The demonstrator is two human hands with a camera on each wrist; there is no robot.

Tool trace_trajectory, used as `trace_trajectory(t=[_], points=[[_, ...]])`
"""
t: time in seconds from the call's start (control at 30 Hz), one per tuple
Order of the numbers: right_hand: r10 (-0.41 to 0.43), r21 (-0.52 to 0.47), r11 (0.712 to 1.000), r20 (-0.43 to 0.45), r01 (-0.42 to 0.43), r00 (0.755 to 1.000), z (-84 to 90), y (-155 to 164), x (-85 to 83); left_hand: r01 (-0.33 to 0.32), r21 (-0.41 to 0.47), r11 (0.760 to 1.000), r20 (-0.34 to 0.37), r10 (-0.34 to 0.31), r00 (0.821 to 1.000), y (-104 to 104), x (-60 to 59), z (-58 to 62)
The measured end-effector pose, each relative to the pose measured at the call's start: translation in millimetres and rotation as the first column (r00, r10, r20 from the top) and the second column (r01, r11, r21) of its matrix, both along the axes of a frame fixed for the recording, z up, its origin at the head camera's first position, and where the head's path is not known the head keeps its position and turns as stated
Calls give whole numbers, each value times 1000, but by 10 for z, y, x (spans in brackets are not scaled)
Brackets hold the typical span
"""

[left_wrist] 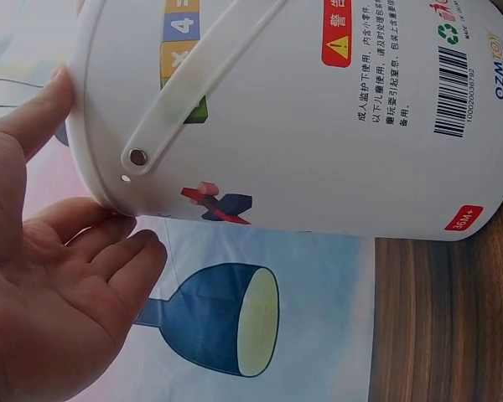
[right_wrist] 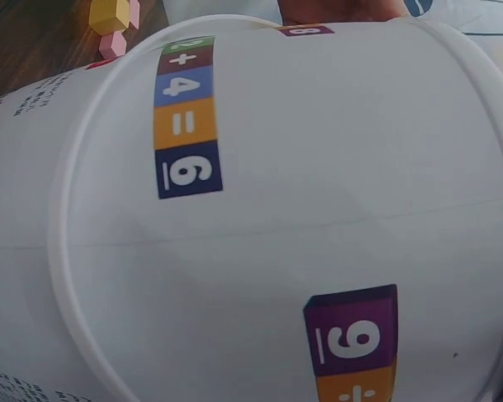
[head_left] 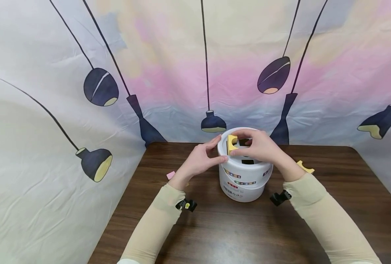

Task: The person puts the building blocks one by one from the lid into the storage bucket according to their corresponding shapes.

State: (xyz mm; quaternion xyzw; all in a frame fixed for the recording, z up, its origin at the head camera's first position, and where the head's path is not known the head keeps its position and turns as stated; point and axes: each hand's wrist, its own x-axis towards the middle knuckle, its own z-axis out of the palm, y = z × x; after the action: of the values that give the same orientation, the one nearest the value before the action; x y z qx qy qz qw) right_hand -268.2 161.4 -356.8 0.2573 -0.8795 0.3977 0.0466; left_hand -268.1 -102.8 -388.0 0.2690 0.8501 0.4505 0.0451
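Note:
A white lidded bucket [head_left: 239, 174] with printed number tiles stands upright on the table. Its lid [head_left: 247, 129] has dark cut-out openings, one of them a slot [head_left: 247, 161] near the front. My right hand [head_left: 261, 146] pinches a yellow arch-shaped block [head_left: 230, 146] between thumb and fingers, over the left side of the lid; how far the block sits in an opening cannot be told. With fingers and thumb spread, my left hand [head_left: 200, 158] rests against the bucket's left rim. In the left wrist view, this hand [left_wrist: 63, 276] touches the bucket [left_wrist: 302, 151] near its top edge.
Another yellow arch block [head_left: 305, 167] lies on the table [head_left: 228, 234] behind my right wrist. A pink block [head_left: 170, 175] lies left of the bucket. In the right wrist view, a yellow block [right_wrist: 109, 15] sits beside pink ones [right_wrist: 112, 44]. A patterned cloth [head_left: 169, 73] hangs behind.

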Motion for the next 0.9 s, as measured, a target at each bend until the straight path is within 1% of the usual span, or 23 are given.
trace_trajectory(t=[0.27, 0.43, 0.73, 0.9], points=[[-24, 32, 999, 1, 24, 1000, -12, -14, 10, -5, 5, 1000, -3, 5, 1000, 13, 24, 21], [-23, 44, 999, -10, 24, 1000, -24, -11, 13, -8, 5, 1000, 10, 7, 1000, 12, 35, 31], [-8, 22, 1000, 7, 8, 1000, 0, 2, 42, -7, 19, 1000, 16, 7, 1000, 12, 37, 27], [-27, -13, 1000, 33, 27, 999, 13, 24, 69, 8, 22, 1000, 9, -8, 1000, 5, 28, 14]])
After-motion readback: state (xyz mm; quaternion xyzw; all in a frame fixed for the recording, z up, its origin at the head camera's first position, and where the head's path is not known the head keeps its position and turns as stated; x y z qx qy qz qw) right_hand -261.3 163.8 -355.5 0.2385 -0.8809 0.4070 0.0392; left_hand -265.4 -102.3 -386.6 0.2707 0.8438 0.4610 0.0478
